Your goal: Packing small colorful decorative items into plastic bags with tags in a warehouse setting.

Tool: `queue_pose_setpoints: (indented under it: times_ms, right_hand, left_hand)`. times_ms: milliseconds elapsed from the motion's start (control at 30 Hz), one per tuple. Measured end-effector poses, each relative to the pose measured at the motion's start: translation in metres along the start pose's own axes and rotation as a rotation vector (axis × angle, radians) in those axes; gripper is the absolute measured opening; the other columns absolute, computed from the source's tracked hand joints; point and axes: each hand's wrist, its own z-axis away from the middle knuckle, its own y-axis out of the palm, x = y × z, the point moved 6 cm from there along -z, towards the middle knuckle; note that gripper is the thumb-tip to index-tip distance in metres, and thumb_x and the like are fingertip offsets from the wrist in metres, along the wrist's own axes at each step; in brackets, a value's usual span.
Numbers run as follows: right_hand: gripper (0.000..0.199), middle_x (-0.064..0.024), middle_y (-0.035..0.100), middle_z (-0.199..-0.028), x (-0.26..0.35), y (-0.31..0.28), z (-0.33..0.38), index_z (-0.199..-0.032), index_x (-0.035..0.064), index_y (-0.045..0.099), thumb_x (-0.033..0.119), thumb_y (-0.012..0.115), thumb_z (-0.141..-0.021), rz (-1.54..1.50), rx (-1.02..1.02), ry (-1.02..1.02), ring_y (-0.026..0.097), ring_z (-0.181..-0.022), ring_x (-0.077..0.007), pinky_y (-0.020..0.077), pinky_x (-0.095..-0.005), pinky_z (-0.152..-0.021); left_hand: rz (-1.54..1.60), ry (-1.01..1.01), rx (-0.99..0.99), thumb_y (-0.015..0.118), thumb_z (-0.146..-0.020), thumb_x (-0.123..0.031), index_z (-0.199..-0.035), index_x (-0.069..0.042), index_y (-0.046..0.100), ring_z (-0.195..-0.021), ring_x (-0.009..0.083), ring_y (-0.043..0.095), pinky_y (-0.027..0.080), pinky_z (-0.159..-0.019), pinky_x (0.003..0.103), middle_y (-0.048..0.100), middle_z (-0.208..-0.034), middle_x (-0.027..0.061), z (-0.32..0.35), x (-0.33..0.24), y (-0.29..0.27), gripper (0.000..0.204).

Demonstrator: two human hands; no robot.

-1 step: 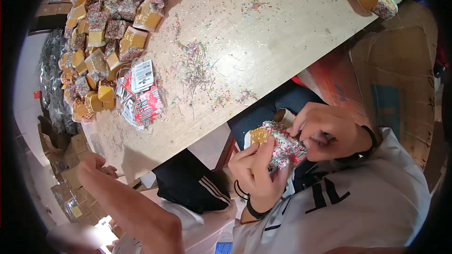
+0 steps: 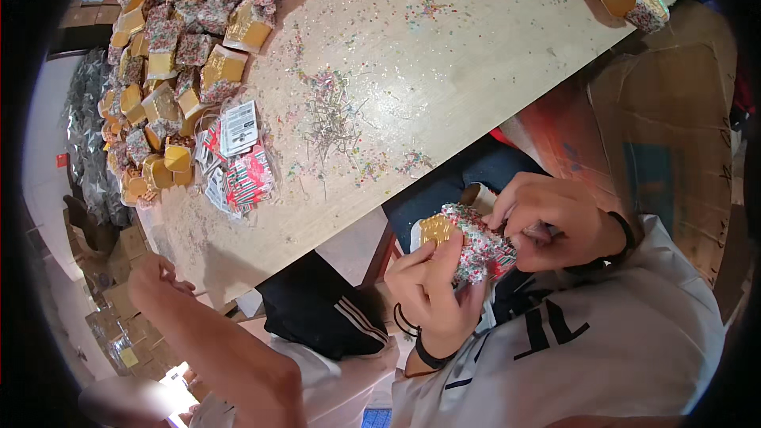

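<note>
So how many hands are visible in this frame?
3: the left hand and right hand hold the small speckled box; a co-worker's hand is at lower left. Others may be hidden.

I'm looking at a small craft-packaging workshop: a wooden worktable (image 2: 476,55) strewn with confetti scraps (image 2: 333,111), heaps of little gold and speckled boxes (image 2: 182,55), and flattened cardboard cartons (image 2: 119,301) on the floor.

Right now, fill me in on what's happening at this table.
A person holds a small speckled box with gold inside between both hands, the left hand under it and the right hand at its end, close to the body below the table edge. A big heap of similar boxes covers the wooden table, beside loose metal pins and printed packets. Another person's arm reaches in lower left.
</note>
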Motion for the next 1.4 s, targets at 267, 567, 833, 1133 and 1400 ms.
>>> queue_pose_setpoints:
  times_ms: [267, 567, 833, 1133, 1400]
  right_hand:
    - [0.025, -0.0153, 0.055, -0.084, 0.007, 0.001, -0.002, -0.089, -0.0022, 0.050, -0.009, 0.063, -0.070, 0.129, 0.008, -0.089, 0.052, -0.069, -0.0295, 0.0473, -0.0338, -0.060]
    - [0.018, -0.0088, 0.056, -0.081, -0.016, 0.001, 0.010, -0.084, 0.0037, 0.055, -0.003, 0.065, -0.071, -0.075, 0.036, 0.211, 0.050, -0.058, -0.0132, 0.0406, -0.0249, -0.051]
    - [0.016, -0.0112, 0.058, -0.082, -0.006, 0.004, 0.011, -0.087, 0.0021, 0.056, 0.000, 0.064, -0.073, 0.261, -0.049, 0.022, 0.055, -0.068, -0.0242, 0.0446, -0.0293, -0.057]
    - [0.022, -0.0105, 0.064, -0.086, -0.020, -0.001, 0.017, -0.103, 0.0020, 0.064, 0.009, 0.068, -0.082, -0.164, 0.154, 0.195, 0.059, -0.075, -0.0225, 0.0460, -0.0294, -0.065]
    - [0.019, -0.0085, 0.059, -0.095, -0.043, 0.002, 0.017, -0.098, 0.0006, 0.063, 0.001, 0.069, -0.080, -0.484, 0.092, 0.315, 0.060, -0.086, -0.0129, 0.0489, -0.0251, -0.075]
  left_hand:
    - [0.072, -0.047, 0.022, 0.081, -0.051, -0.004, -0.109, -0.006, 0.064, -0.087, 0.0288, 0.051, 0.043, -0.077, 0.036, 0.051, -0.090, 0.0110, -0.001, 0.004, 0.007, 0.060]
    - [-0.091, 0.129, 0.011, 0.077, -0.053, 0.002, -0.110, -0.007, 0.064, -0.087, 0.0285, 0.050, 0.041, -0.078, 0.036, 0.051, -0.090, 0.0104, 0.005, -0.004, 0.008, 0.060]
    - [0.040, -0.030, 0.013, 0.077, -0.053, 0.003, -0.111, -0.006, 0.063, -0.090, 0.0276, 0.050, 0.041, -0.080, 0.035, 0.051, -0.093, 0.0113, 0.001, -0.003, 0.018, 0.060]
    - [0.066, -0.009, -0.015, 0.078, -0.052, 0.001, -0.111, -0.007, 0.064, -0.093, 0.0291, 0.052, 0.043, -0.083, 0.036, 0.051, -0.094, 0.0114, 0.004, 0.009, 0.008, 0.061]
    - [0.034, 0.100, 0.051, 0.076, -0.053, 0.003, -0.112, -0.005, 0.063, -0.095, 0.0308, 0.052, 0.043, -0.084, 0.038, 0.051, -0.096, 0.0123, -0.010, 0.005, 0.014, 0.061]
